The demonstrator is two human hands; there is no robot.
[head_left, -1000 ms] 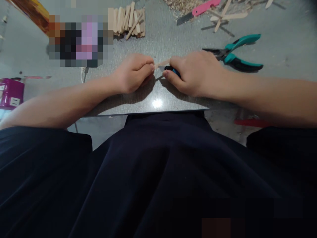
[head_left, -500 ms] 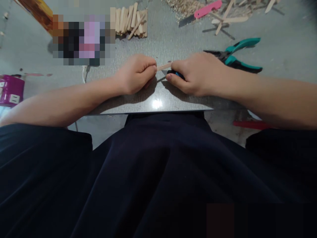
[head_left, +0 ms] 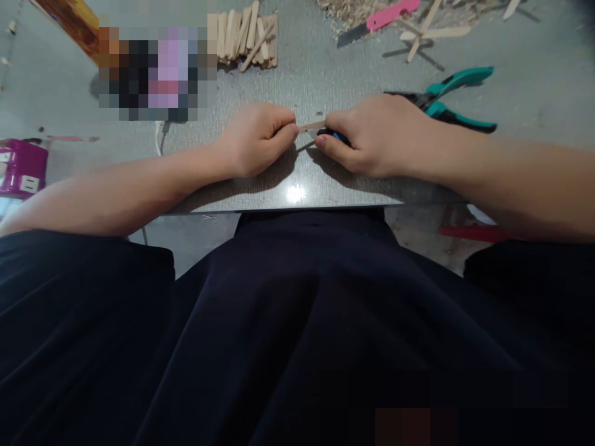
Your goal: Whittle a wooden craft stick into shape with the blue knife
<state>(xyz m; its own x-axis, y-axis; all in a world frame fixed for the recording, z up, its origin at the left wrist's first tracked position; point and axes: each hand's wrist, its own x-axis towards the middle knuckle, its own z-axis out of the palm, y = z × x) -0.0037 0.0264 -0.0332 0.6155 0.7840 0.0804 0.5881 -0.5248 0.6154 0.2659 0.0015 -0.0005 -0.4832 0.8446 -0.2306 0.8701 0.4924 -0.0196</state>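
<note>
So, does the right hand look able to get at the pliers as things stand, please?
Probably not: the pliers lie near the right hand, handles showing, but that hand grips what looks like a knife and would likely need to free itself first.

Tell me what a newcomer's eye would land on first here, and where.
Probably the teal-handled pliers, spread open beyond the right hand, which partly hides them. Next, the pink-handled blade near the top, beside pale shavings. Then, at the table's near edge, the left hand gripping a thin wooden stick and the right a blue-and-black tool.
</note>
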